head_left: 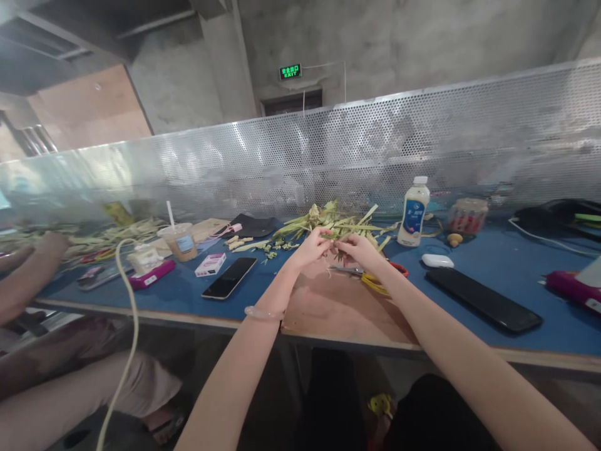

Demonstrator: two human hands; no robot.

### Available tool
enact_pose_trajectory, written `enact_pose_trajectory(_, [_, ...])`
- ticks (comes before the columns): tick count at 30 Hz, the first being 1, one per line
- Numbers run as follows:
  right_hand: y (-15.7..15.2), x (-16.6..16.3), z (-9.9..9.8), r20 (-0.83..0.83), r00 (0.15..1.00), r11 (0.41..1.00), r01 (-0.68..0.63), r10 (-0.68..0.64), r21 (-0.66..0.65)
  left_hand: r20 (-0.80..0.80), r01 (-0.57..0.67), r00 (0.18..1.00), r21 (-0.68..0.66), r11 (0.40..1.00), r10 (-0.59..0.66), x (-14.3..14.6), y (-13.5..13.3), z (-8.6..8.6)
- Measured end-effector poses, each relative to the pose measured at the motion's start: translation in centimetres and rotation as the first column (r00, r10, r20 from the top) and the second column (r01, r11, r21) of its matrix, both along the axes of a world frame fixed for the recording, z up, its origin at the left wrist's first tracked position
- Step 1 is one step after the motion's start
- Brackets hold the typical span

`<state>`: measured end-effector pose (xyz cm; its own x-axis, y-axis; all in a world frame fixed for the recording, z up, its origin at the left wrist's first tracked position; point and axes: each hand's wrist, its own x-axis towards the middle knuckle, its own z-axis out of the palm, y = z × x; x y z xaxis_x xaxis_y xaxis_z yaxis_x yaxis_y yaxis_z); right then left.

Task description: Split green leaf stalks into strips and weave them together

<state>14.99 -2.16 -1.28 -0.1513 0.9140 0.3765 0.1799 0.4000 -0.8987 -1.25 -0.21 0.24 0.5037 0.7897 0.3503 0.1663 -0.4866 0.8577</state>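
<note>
My left hand (312,248) and my right hand (359,252) meet over the near edge of a heap of pale green plant strips (328,216). Fingers of both are bent and pinched together around a small bunch of greenish-brown strips (337,249); its lower end is partly hidden by the fingers. Scissors with yellow handles (374,284) lie beside my right wrist, partly covered by the forearm. An orange-red handle (400,269) shows just past that arm. Beneath my hands is a brown board (338,307).
Left of my hands lie a phone (230,278), a small pink-and-white box (211,265) and a drink cup (178,243). A bottle (413,213), a white earphone case (437,260) and a black slab (483,299) are on the right. A co-worker's arm (32,272) reaches in at far left.
</note>
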Motion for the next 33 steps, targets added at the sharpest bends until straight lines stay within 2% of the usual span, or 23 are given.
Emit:
enact_pose_trajectory(6, [0.2,0.6,0.1,0.02,1.0,0.997,0.008,-0.01,0.073,0.059,0.085,0.995,-0.006,0.996,-0.085,-0.2,-0.7,0.7])
enact_pose_trajectory(10, [-0.2,0.8,0.3,0.057,0.998,0.997,-0.038,0.035,0.063,0.044,0.094,0.995,0.021,0.995,-0.095,-0.3,-0.6,0.6])
enact_pose_trajectory(13, [-0.3,0.6,0.4,0.018,0.999,0.997,-0.051,0.05,0.054,0.02,0.094,0.995,0.052,0.994,-0.095,-0.3,-0.5,0.5])
enact_pose_trajectory(17, [-0.1,0.5,0.2,-0.044,0.999,0.999,-0.004,0.006,0.036,0.005,0.117,0.993,0.097,0.988,-0.118,-0.3,-0.5,0.6])
enact_pose_trajectory(24, [-0.1,1.0,0.1,-0.013,1.0,0.995,0.029,-0.028,0.096,-0.044,0.118,0.993,0.144,0.983,-0.113,-0.4,-0.8,0.7])
enact_pose_trajectory(33, [-1.1,0.9,1.3,-0.246,0.944,0.973,-0.229,0.221,-0.006,-0.011,-0.053,0.998,0.247,0.968,0.058,-0.4,-0.6,1.0])
